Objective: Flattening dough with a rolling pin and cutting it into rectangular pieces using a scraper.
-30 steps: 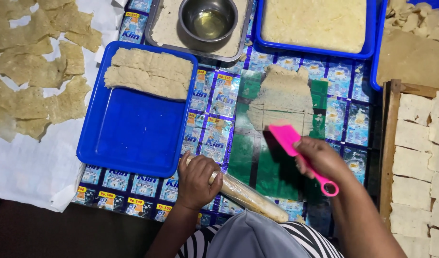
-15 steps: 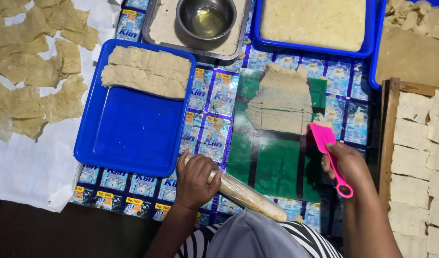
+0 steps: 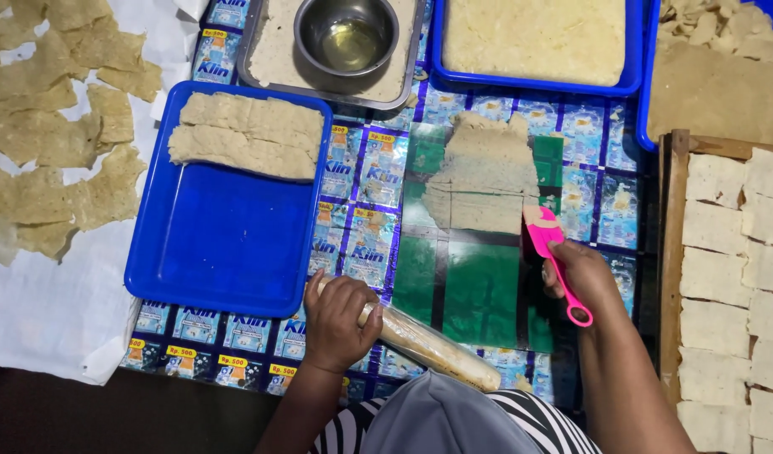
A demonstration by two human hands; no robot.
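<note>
While dividing the flattened dough sheet [image 3: 485,172] on the green mat [image 3: 479,290], note the right hand [image 3: 584,277] clenched round the handle of the pink scraper [image 3: 548,244], with the blade pointing away from the body and touching the near right corner of the sheet. Note cut lines crossing the near part of the sheet and none visible on the far part; judge the step in hand as cutting the sheet into pieces, roughly midway. Note the left hand [image 3: 340,324] closed over one end of the rolling pin [image 3: 432,345], lying slantwise at the near edge of the mat, well apart from the sheet. Locate the sheet at mid-table, between the blue tray [image 3: 222,244] on the left and the wooden tray [image 3: 674,252] on the right. Observe slabs of dough [image 3: 247,134] at the far end of the blue tray, and pale cut squares [image 3: 714,277] in rows in the wooden tray. Observe a steel bowl [image 3: 346,34] of clear liquid beyond the sheet. For a further stroke, set the blade edge square to the existing lines and press straight down to the mat, without dragging, to prevent probable tearing or stretching of such thin dough. For lifting a cut piece, slide the blade flat beneath, keeping the piece supported. Keep the rolling pin parked clear of the cut area.
</note>
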